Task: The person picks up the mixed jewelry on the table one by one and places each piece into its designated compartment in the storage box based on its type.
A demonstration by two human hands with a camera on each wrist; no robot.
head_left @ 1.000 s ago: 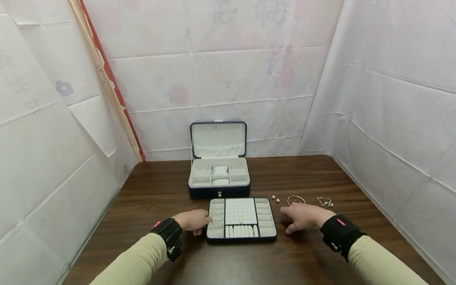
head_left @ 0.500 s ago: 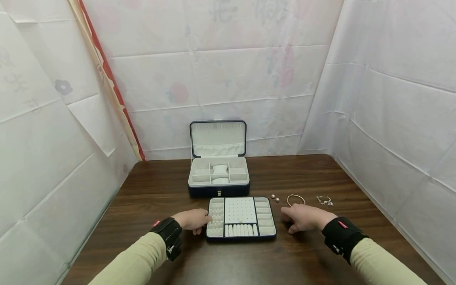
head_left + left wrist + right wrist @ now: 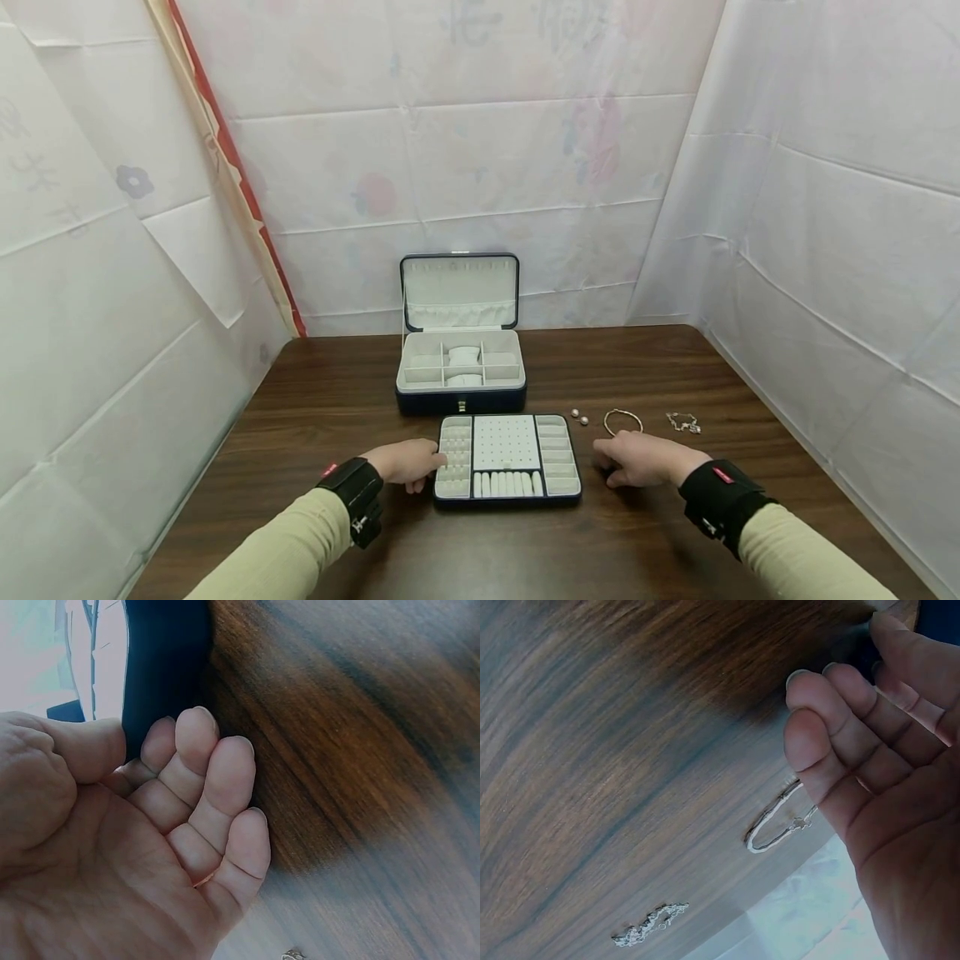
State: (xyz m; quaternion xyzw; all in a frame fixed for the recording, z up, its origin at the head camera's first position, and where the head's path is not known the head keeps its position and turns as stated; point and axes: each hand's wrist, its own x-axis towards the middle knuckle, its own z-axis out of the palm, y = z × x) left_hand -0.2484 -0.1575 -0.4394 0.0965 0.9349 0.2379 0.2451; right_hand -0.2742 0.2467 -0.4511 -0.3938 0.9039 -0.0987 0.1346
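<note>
A shallow jewellery tray point(image 3: 507, 443) with white compartments, a panel of small holes and ring rolls lies in the middle of the table. At its left edge, my left hand point(image 3: 405, 463) grips it, thumb over the rim and fingers curled along the dark side point(image 3: 161, 667). To the right of the tray rests my right hand point(image 3: 648, 460), low over the wood with loosely curled fingers point(image 3: 810, 739) and nothing visible in them. Just beyond this hand lies a thin bangle point(image 3: 613, 412). A chain bracelet point(image 3: 684, 423) lies farther right, and two small pearl-like pieces point(image 3: 580, 417) lie beside the tray's far right corner.
Behind the tray stands a dark blue jewellery box point(image 3: 461, 404) with its lid point(image 3: 460, 292) raised and white compartments showing. The brown wooden table point(image 3: 330, 375) is bounded at the back and sides by hanging white sheets point(image 3: 330, 158).
My right hand has shifted very slightly to the right, with its fingers still loosely curled. My left hand, the tray and the jewellery stay in place.
</note>
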